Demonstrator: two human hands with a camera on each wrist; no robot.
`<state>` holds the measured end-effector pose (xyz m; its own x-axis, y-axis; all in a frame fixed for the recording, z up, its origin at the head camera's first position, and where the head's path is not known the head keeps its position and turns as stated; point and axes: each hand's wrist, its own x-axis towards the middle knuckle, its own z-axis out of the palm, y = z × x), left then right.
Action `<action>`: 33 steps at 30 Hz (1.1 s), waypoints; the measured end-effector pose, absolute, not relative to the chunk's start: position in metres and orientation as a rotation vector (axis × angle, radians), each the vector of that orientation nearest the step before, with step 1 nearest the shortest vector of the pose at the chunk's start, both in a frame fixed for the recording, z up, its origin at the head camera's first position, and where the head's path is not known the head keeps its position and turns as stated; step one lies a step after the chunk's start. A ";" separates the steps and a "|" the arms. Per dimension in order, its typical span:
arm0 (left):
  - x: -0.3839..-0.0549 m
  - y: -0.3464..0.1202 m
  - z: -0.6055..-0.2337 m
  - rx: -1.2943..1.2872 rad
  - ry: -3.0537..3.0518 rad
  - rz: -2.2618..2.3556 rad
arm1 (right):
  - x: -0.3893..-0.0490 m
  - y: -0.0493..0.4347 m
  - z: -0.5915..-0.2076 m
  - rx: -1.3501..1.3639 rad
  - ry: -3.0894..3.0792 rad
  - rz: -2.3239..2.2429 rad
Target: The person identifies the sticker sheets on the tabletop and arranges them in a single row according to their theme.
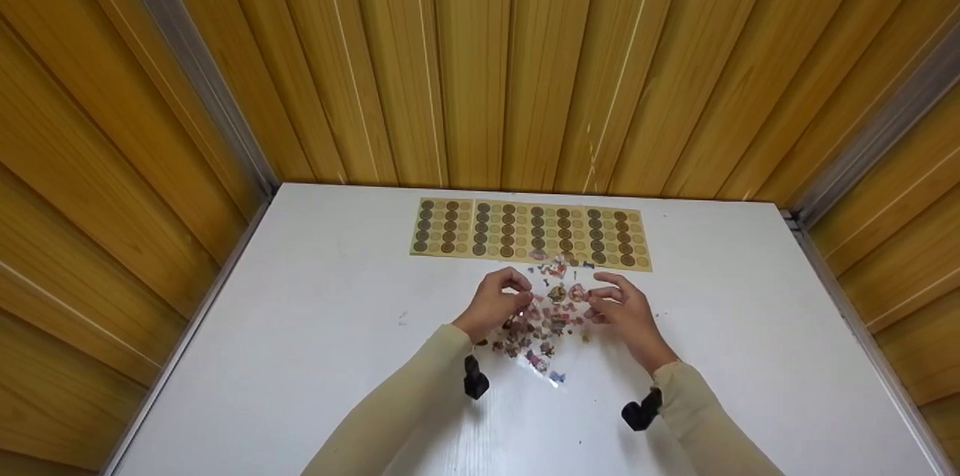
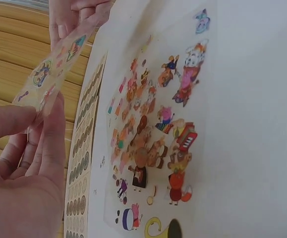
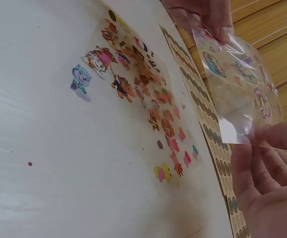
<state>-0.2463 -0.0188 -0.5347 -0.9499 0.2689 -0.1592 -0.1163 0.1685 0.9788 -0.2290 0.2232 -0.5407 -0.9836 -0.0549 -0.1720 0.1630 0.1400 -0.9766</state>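
A clear sticker sheet [image 3: 237, 74] with small cartoon pictures is held up between both hands above the table. My left hand [image 1: 496, 303] pinches one end of it between thumb and fingers, plain in the left wrist view. At the opposite end my right hand [image 1: 624, 312] pinches the sheet, its thumb on one face and fingers on the other. Below the hands lie more transparent sticker sheets [image 2: 155, 134], stacked and overlapping, printed with cartoon animals and instruments. How many lie in the stack I cannot tell.
Tan sheets of round brown stickers [image 1: 525, 232] lie in a row toward the table's back edge. The white table [image 1: 322, 356] meets yellow wood-look panels [image 1: 480, 71] behind and at both sides. Black wrist cameras [image 1: 475, 378] hang under the sleeves.
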 end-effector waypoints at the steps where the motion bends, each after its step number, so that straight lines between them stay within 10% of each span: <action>1: -0.246 -0.019 -0.535 0.145 2.142 1.846 | -0.229 0.223 -0.541 0.107 2.251 -1.966; 24: -0.221 -0.025 -0.549 0.753 2.812 0.415 | -0.234 0.295 -0.563 0.466 2.736 -1.381; 33: -0.220 -0.023 -0.551 0.760 2.816 0.387 | -0.219 0.260 -0.565 -0.151 2.985 -0.847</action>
